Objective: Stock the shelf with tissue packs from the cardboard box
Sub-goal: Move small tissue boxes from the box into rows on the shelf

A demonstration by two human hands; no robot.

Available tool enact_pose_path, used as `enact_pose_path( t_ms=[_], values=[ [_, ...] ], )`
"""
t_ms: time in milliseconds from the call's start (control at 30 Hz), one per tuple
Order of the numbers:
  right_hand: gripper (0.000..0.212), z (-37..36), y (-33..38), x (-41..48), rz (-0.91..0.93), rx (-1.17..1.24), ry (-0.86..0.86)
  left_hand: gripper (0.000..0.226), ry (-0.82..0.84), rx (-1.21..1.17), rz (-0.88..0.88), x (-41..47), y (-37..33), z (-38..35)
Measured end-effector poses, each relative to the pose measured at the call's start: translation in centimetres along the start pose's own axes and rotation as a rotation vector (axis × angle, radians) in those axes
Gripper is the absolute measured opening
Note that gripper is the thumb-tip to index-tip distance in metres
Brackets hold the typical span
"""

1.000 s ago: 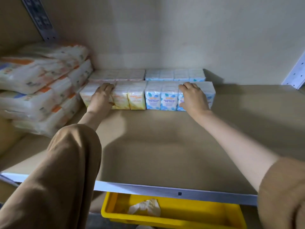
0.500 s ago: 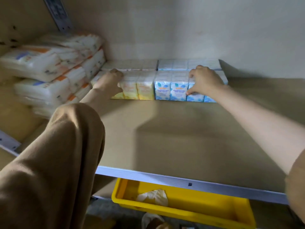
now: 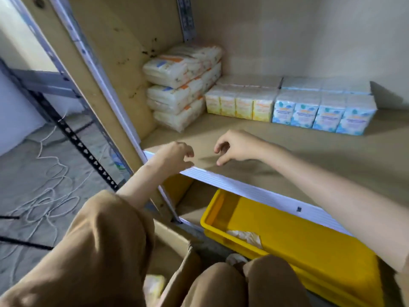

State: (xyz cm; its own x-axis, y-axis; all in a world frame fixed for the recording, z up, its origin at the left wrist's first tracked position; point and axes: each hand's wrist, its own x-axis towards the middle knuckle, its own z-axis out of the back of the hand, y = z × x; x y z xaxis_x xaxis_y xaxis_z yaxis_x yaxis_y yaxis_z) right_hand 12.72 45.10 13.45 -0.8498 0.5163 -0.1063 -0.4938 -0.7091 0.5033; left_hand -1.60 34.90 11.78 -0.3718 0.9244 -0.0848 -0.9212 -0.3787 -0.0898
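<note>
The shelf is dim and warm. Light comes from my left, so the tissue packs throw a dark shadow rightwards. My left hand and right hand cast soft shadows. The front rail glares white. Edges bend; my sleeve is blurred.

A loose tan-brown top here, and the left sleeve is bulky and softly creased, ending at a bare forearm and bare left hand. At the right edge, a sliver of the matching right sleeve, bare arm out to the right hand. Nearest, two knees in the same brown cloth.
</note>
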Motion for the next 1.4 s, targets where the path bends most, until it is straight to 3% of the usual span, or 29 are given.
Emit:
enact_pose_path(
  t_ms=[267,567,933,1133,1400],
  values=[
    [0.039,-12.7,9.1,-0.8,0.173,0.052,0.253,0.034,0.154,-0.037,0.222,-13.4,8.3,-6.2],
    [0.038,-25.9,12.4,0.2,0.15,-0.014,0.511,0.026,0.343,-0.107,0.543,-22.2,15.7,-16.1],
    [0.037,-37.0,11.8,3.0,0.106,-0.355,0.748,0.059,0.473,-0.401,0.76,-26.5,21.7,-28.1],
    [0.045,-40.6,10.3,4.1,0.077,-0.488,0.909,0.09,0.453,-0.669,0.965,-27.8,21.6,-33.1],
    [0.054,-45.5,9.7,5.3,0.188,-0.64,1.119,0.084,0.265,-0.682,1.046,-27.6,21.4,-36.8]
  ],
)
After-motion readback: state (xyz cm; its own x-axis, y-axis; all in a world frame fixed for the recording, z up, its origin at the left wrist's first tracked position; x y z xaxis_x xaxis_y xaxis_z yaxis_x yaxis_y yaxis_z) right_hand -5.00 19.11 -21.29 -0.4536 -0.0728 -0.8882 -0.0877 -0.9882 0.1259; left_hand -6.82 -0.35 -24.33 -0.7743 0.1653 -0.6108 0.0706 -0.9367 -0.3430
